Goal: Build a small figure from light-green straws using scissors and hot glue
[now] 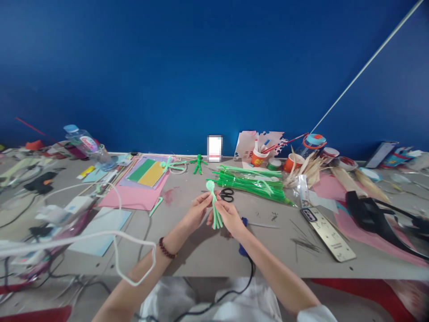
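Both my hands meet above the middle of the grey table (201, 250), pinching a light green pipe-cleaner figure (214, 203) with a round loop at its top and loose strands hanging below. My left hand (197, 211), with a dark bead bracelet on its wrist, grips the stem from the left. My right hand (228, 215) pinches the same stem from the right. Black scissors (227, 194) lie just behind my fingers. A dark green pipe-cleaner figure (198, 164) and another light green one (172, 164) lie further back.
A bundle of green pipe cleaners (254, 183) lies right of centre. Pink, green and yellow paper sheets (140, 183) are at the left. Cups with sticks (291, 162), a water bottle (85, 143), a metal ruler (330, 235) and white cables (110, 237) surround the spot.
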`<state>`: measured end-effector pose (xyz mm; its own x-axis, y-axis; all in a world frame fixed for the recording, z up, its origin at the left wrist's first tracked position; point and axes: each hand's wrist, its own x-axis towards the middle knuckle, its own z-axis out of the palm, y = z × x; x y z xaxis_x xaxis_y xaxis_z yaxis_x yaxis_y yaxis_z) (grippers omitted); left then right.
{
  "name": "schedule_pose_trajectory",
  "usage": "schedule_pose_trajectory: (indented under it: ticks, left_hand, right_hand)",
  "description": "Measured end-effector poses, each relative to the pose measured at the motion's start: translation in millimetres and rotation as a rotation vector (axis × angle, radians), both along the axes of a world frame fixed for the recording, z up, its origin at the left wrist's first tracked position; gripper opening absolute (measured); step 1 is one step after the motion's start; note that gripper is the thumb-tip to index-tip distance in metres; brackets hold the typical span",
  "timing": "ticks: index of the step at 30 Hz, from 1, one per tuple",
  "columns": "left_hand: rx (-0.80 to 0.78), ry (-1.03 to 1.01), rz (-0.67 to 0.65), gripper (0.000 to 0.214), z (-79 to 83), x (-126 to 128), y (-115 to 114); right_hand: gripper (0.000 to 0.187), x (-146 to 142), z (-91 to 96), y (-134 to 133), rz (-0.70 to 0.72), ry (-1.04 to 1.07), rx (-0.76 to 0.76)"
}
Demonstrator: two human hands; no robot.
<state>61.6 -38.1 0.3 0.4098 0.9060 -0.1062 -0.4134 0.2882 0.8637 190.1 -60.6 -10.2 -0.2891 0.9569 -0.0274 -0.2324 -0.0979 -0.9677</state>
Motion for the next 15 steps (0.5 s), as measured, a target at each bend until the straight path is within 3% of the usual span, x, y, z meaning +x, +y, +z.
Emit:
schedule_pose_trajectory:
  ticks: [10,15]
  left_hand:
    - [-0.034,-0.076,-0.062,0.029,-2.2,-1.6,1.0]
    - [-0.086,-0.039,0.061,0.026,-3.0,-2.4,2.9]
  right_hand:
    - [0.044,-1.1,4.5,-2.2,0.064,0.058,-0.089]
    - [0.045,-0.9,4.1,-2.6,0.076,0.032,-0.080]
